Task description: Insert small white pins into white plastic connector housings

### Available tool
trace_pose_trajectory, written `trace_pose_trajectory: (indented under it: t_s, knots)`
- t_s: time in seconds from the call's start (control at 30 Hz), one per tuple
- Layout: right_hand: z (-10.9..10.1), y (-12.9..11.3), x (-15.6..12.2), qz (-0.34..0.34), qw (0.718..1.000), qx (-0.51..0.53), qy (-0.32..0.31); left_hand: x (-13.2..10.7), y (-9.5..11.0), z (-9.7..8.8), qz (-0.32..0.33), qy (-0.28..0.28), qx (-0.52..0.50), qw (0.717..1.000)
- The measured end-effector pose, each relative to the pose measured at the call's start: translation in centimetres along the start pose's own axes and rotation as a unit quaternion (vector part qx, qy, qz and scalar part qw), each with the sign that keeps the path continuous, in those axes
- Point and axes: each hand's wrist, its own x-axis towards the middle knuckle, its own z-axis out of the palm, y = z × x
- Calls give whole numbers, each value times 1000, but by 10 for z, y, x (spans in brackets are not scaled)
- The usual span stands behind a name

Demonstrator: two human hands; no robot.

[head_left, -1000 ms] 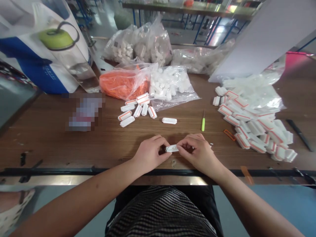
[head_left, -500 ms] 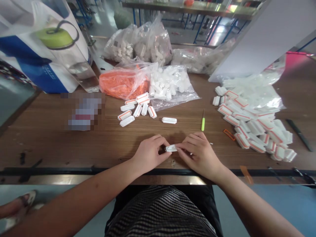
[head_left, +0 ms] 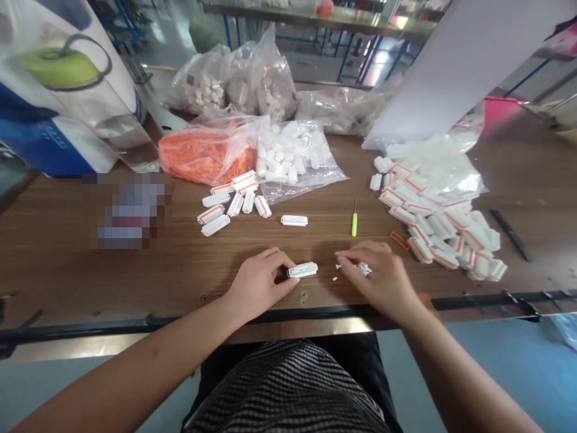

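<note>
A narrow white casing [head_left: 303, 270], its face dark-speckled, is gripped over the counter [head_left: 171, 270] by the fingers [head_left: 280, 259] of the left hand [head_left: 255, 282]. Beside tiny white pieces [head_left: 364, 269], the right hand [head_left: 385, 276] is curled; its grip cannot be told.

- Softly, moderately lit across the wooden table [head_left: 180, 264]
- Glaring off the metal edge [head_left: 347, 325] and far floor [head_left: 381, 58]
- Faintly shadowed beside the left hand [head_left: 256, 279]
- Hazy in the background
- Stretched toward the corners, pixelated over one patch [head_left: 130, 210] at left
</note>
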Motion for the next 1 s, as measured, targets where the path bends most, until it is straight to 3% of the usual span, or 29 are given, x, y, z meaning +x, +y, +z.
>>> trace_pose_trajectory:
  t_s: [0.13, 0.23, 0.5, 0.77, 1.0]
  knots:
    - [-22, 46, -11, 175, 979, -102, -37, 0, -2, 0, 6, 3, 2, 1000]
    - [-25, 56, -17, 235, 965, -111, -43, 0, -2, 1, 13, 8, 0, 1000]
    - [-18, 47, -19, 157, 979, -132, -23, -1, -2, 1, 16, 10, -8, 1000]
    - [-15, 52, -23, 187, 977, -100, -1, -1, -3, 1, 16, 12, -10, 1000]
    - [-10, 49, -25, 199, 966, -162, 21, -1, -3, 1, 15, 12, -12, 1000]
